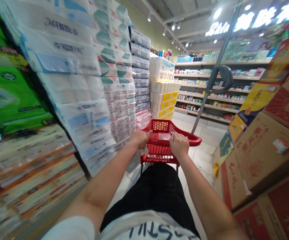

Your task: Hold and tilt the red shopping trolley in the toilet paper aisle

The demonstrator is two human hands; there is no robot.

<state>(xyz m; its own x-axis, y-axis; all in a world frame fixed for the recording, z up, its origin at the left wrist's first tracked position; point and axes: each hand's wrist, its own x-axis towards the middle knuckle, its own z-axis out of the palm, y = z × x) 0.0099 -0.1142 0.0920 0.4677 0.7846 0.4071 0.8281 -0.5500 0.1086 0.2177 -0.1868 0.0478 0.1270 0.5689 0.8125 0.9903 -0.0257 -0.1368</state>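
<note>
The pale tiled floor [204, 154] carries a red shopping cart [159, 149].

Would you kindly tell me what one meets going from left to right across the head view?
Green packages, white-and-blue wrapped packs, left hand on the red cart, right hand on the same cart, stacked cardboard boxes.

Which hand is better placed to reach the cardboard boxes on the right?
The right hand, probably: it grips the red cart handle on the side nearer the cardboard boxes. The left hand, also on the handle, is nearer the stacked white packs.
</note>
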